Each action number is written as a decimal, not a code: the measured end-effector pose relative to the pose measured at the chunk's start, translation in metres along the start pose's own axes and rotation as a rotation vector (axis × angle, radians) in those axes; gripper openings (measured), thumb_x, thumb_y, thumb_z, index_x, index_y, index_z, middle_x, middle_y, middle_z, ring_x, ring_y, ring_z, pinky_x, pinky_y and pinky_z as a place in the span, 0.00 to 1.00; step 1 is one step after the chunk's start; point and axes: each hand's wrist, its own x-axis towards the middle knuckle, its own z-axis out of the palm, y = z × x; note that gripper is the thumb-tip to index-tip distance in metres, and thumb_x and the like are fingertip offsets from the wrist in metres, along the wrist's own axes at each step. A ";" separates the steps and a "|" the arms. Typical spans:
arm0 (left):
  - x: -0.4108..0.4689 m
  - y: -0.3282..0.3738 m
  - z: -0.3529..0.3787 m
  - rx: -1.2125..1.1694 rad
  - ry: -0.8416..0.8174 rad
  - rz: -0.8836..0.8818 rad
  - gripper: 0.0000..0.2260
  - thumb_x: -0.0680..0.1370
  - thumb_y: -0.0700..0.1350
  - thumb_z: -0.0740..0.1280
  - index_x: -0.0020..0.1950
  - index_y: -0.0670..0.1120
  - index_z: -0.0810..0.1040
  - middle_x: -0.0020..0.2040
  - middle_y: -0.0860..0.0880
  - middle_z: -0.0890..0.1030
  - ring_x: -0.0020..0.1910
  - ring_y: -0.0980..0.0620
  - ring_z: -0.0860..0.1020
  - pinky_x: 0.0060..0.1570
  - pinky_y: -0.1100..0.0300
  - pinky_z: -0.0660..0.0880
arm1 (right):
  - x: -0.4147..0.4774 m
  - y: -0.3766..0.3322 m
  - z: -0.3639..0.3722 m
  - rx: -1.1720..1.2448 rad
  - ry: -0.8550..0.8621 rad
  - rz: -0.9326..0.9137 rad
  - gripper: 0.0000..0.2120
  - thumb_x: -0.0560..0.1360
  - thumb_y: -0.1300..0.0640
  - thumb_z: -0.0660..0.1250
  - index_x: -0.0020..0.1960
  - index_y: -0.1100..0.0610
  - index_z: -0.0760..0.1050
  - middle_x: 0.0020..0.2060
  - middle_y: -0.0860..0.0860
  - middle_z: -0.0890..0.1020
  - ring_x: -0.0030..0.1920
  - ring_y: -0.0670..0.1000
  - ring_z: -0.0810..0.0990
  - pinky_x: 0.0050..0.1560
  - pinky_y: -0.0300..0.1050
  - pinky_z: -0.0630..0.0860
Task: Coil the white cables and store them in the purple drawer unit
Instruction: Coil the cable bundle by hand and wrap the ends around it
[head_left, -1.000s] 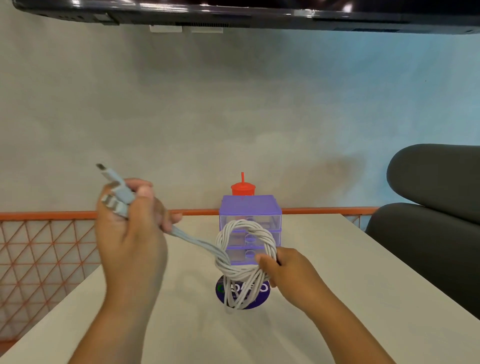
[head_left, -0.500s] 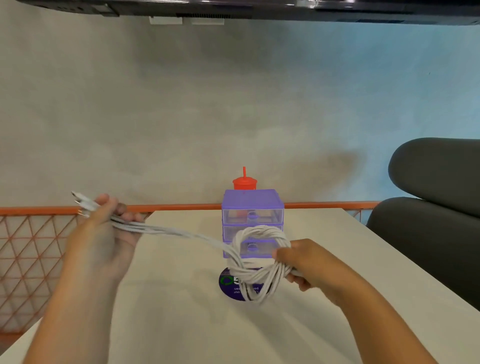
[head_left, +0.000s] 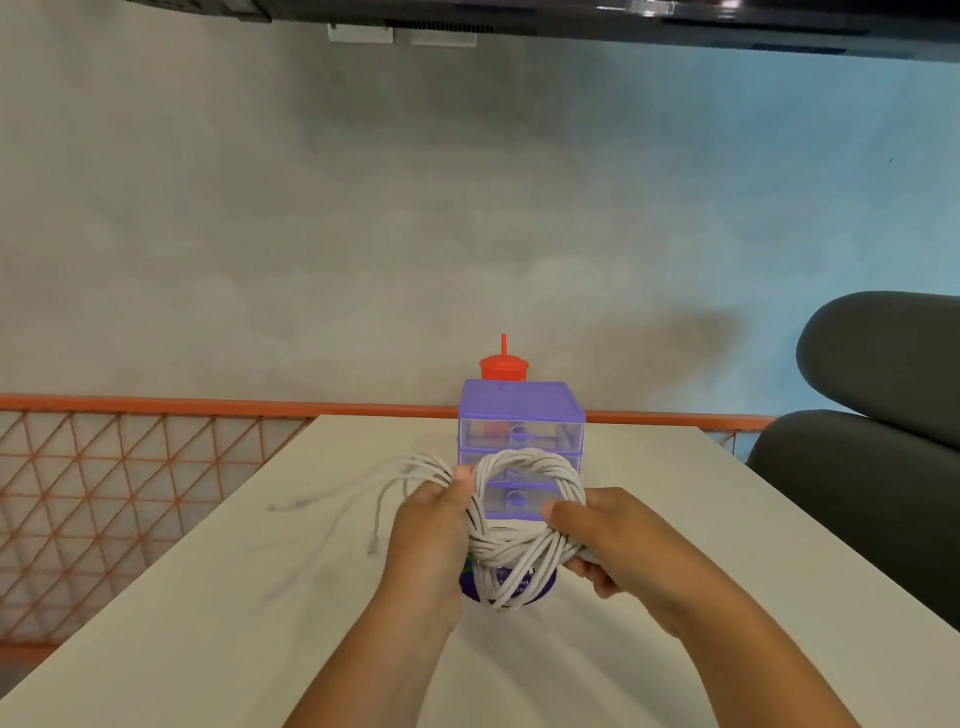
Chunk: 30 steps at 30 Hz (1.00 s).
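Cables (head_left: 519, 545) gripped by left hand (head_left: 431, 525), right hand (head_left: 613, 540); disc (head_left: 546, 581) lettering seemingly illegible.

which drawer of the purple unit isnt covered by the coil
The top drawer: the coil of white cables held in front overlaps the two drawers below it in this view.

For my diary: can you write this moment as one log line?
step: coiling | left hand: grips white cables | right hand: grips same coil | cable ends: loose | purple drawer unit: drawers shut, cables not stored

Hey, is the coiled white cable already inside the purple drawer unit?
No, the cable coil is gripped by the left hand and right hand in front of the purple drawer unit, outside its drawers.
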 end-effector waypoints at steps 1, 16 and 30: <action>0.000 0.003 -0.001 0.004 0.028 0.065 0.11 0.79 0.46 0.62 0.48 0.41 0.81 0.42 0.46 0.85 0.37 0.51 0.83 0.37 0.59 0.77 | 0.000 0.000 0.002 -0.036 -0.004 -0.011 0.13 0.77 0.53 0.60 0.36 0.57 0.72 0.22 0.46 0.72 0.21 0.42 0.68 0.27 0.36 0.65; -0.009 0.057 -0.022 -0.505 -0.078 0.323 0.13 0.82 0.43 0.53 0.39 0.44 0.69 0.23 0.53 0.71 0.20 0.56 0.70 0.29 0.66 0.76 | -0.015 -0.014 -0.001 -0.026 -0.250 -0.058 0.21 0.71 0.47 0.62 0.52 0.65 0.75 0.29 0.53 0.70 0.27 0.47 0.62 0.25 0.37 0.57; -0.043 0.037 0.013 -0.460 -0.411 -0.002 0.28 0.63 0.62 0.68 0.55 0.45 0.80 0.53 0.44 0.82 0.48 0.49 0.80 0.44 0.59 0.74 | -0.022 -0.037 0.005 0.603 0.165 -0.137 0.24 0.77 0.48 0.58 0.25 0.54 0.76 0.21 0.52 0.69 0.22 0.47 0.63 0.26 0.40 0.63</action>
